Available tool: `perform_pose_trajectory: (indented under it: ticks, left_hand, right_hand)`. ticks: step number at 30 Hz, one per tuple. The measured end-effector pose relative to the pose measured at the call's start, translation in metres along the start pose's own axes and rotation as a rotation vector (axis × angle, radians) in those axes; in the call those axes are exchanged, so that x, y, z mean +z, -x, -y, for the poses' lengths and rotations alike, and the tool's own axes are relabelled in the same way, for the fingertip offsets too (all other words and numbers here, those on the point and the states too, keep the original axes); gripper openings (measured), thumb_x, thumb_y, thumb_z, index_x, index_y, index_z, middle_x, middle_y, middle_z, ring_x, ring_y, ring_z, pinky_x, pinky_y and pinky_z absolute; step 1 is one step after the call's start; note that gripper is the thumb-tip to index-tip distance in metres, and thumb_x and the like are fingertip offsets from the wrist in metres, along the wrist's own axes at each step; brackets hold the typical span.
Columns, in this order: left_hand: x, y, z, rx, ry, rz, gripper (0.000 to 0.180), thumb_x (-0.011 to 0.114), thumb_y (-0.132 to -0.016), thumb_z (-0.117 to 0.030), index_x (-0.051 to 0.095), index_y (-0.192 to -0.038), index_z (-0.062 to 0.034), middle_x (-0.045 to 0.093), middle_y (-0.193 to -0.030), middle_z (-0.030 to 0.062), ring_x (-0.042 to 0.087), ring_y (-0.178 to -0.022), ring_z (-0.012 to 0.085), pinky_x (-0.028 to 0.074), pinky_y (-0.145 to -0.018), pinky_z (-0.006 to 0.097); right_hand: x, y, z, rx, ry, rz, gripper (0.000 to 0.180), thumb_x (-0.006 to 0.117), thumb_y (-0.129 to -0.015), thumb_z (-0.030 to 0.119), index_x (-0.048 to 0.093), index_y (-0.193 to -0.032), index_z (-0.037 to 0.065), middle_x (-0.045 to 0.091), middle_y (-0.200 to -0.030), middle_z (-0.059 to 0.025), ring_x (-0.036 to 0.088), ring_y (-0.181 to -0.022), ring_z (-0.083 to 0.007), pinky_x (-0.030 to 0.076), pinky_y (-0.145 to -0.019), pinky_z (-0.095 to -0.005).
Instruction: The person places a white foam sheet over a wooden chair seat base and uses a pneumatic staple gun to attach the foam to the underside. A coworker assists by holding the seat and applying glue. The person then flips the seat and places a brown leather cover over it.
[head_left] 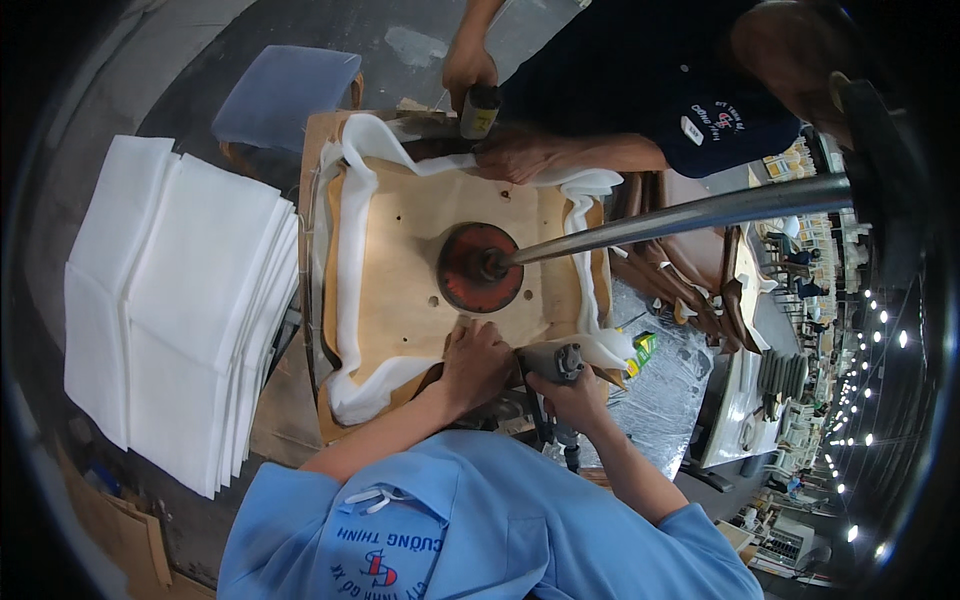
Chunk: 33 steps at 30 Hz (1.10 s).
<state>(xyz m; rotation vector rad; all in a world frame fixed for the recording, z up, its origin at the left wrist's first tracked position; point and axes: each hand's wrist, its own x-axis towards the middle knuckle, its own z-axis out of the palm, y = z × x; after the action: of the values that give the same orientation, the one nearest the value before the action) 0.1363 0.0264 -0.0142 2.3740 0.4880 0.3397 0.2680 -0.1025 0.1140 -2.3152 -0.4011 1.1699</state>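
Note:
An upholstered seat lies upside down, its bare wooden panel [400, 230] facing up, with white padding [352, 260] and dark brown cover folded around its rim. My left hand [476, 362] presses at the near rim, fingers bent over the folded cover edge; what lies under the fingertips is partly hidden. In my right hand [572, 398] is a grey staple gun [553, 362], its head against the near rim just right of my left hand. A red round press plate [480, 290] on a metal rod [680, 210] bears down on the panel's middle.
Across the seat, a co-worker's hand [468, 70] holds another staple gun [481, 110]; their other hand [520, 155] grips the far rim. White foam sheets [190, 250] are stacked at left. Brown covers [690, 245] and a green-yellow box [642, 350] lie at right.

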Motion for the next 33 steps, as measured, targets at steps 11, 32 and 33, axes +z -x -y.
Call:
perform_pose_trajectory:
  ticks: [11, 32, 33]
  left_hand:
    - [-0.001, 0.008, -0.002, -0.083, 0.094, -0.032, 0.017, 0.076, -0.094, -0.029, 0.08, -0.091, -0.012, 0.063, -0.108, 0.0085, 0.055, -0.114, 0.0317, 0.039, -0.097, 0.05]
    - [-0.027, 0.007, 0.012, -0.091, 0.06, 0.007, 0.013, 0.079, -0.092, -0.023, 0.08, -0.087, -0.0115, 0.063, -0.106, 0.0103, 0.056, -0.113, 0.0329, 0.041, -0.097, 0.052]
    - [-0.036, 0.01, 0.016, -0.119, 0.135, 0.013, 0.012, 0.08, -0.091, -0.023, 0.08, -0.088, -0.0116, 0.063, -0.106, 0.011, 0.056, -0.113, 0.0334, 0.042, -0.097, 0.052]
  right_hand:
    - [-0.001, 0.012, -0.013, -0.086, -0.134, 0.045, 0.028, 0.084, -0.095, 0.017, 0.076, -0.116, 0.001, 0.069, -0.075, -0.001, 0.063, -0.059, -0.01, 0.049, -0.053, -0.0302]
    - [0.012, 0.005, -0.012, -0.096, -0.108, -0.007, 0.03, 0.085, -0.094, 0.018, 0.075, -0.116, 0.001, 0.072, -0.081, -0.0024, 0.063, -0.06, -0.0094, 0.05, -0.054, -0.0299]
    - [0.012, 0.01, -0.015, -0.075, -0.165, 0.004, 0.029, 0.085, -0.094, 0.018, 0.074, -0.115, 0.001, 0.071, -0.079, -0.0024, 0.063, -0.06, -0.0094, 0.05, -0.054, -0.03]
